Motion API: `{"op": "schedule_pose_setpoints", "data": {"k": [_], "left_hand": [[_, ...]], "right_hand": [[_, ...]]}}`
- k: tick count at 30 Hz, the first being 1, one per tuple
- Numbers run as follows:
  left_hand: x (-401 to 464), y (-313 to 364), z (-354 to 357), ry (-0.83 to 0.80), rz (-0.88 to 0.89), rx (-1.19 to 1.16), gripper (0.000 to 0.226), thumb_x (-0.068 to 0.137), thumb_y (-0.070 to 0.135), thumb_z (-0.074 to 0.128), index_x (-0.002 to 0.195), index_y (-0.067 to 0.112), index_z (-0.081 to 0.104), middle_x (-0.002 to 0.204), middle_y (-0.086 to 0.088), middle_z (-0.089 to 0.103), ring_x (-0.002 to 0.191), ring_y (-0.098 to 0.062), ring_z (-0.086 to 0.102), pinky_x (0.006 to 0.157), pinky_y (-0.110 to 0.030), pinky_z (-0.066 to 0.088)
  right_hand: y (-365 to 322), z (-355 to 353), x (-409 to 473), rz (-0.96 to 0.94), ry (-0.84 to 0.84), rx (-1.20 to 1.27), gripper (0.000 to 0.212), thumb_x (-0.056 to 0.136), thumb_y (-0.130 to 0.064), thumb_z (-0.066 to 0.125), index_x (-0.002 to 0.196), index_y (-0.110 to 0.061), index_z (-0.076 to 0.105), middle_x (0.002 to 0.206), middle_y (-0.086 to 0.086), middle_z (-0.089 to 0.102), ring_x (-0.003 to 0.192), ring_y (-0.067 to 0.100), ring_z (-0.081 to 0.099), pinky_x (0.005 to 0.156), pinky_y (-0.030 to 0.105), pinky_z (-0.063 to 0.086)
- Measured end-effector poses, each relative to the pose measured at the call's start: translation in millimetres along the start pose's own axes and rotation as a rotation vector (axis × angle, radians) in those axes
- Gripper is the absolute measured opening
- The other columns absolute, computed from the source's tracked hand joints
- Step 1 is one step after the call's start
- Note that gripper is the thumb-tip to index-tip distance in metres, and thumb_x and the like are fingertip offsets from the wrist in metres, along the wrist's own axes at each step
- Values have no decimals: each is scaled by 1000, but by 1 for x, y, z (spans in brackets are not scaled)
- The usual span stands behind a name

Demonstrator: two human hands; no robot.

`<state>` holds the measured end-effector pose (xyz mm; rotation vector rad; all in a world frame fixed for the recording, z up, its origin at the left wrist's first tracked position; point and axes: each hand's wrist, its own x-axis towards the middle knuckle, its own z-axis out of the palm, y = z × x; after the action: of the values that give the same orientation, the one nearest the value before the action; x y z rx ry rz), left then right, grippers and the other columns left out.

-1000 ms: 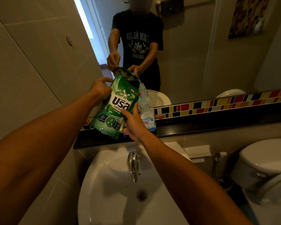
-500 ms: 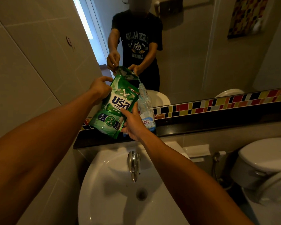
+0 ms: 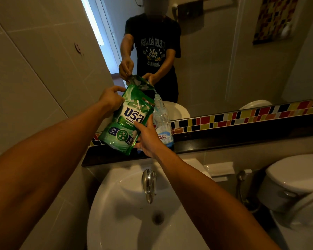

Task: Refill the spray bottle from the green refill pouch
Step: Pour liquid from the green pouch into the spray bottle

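The green refill pouch [image 3: 127,117] is tilted to the right over a clear plastic bottle [image 3: 162,121], which stands on the dark ledge [image 3: 224,141] above the sink. A thin stream runs from the pouch's top right corner into the bottle's open neck. My left hand [image 3: 110,100] grips the pouch's upper left edge. My right hand [image 3: 148,139] holds the pouch's lower right side, just in front of the bottle. The bottle has no spray head on it.
A white sink [image 3: 134,222] with a chrome tap [image 3: 148,184] lies below the ledge. A toilet [image 3: 294,177] stands at the right with a bidet sprayer [image 3: 241,179] beside it. A mirror [image 3: 224,60] behind the ledge reflects a person. A tiled wall [image 3: 25,69] closes the left side.
Both hands and the pouch have stayed almost still, with the pouch tilted over the bottle throughout.
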<state>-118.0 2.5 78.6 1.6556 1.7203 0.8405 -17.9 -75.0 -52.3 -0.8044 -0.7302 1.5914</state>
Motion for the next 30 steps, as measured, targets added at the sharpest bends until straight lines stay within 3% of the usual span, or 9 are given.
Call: {"op": "schedule_pose_setpoints", "data": {"k": [12, 17, 21, 30], "left_hand": [[4, 0, -1, 13, 4, -7, 44, 96, -2, 52, 133, 20, 54, 115, -18, 63, 76, -20, 64, 54, -29, 52], [6, 1, 0, 7, 2, -3, 46, 95, -2, 53, 136, 19, 53, 112, -17, 64, 74, -20, 65, 55, -29, 52], [7, 1, 0, 5, 2, -4, 45, 96, -1, 53, 136, 19, 53, 95, -11, 62, 69, -18, 63, 54, -28, 51], [9, 1, 0, -7, 1, 2, 44, 96, 0, 53, 134, 21, 52, 109, -15, 62, 73, -19, 64, 52, -27, 51]], "right_hand": [[-1, 1, 1, -3, -2, 1, 87, 106, -18, 55, 161, -57, -1, 155, 5, 54, 133, 37, 62, 97, 74, 52], [-2, 1, 2, -7, 1, 2, 86, 107, -18, 54, 161, -57, 0, 153, 5, 56, 131, 37, 63, 96, 73, 53], [-2, 1, 1, -11, 1, 2, 84, 107, -17, 54, 162, -56, 3, 154, 7, 55, 131, 39, 63, 97, 76, 51], [-3, 1, 1, -8, 10, -3, 84, 107, -17, 53, 162, -56, 2, 154, 7, 55, 132, 39, 62, 97, 75, 51]]}}
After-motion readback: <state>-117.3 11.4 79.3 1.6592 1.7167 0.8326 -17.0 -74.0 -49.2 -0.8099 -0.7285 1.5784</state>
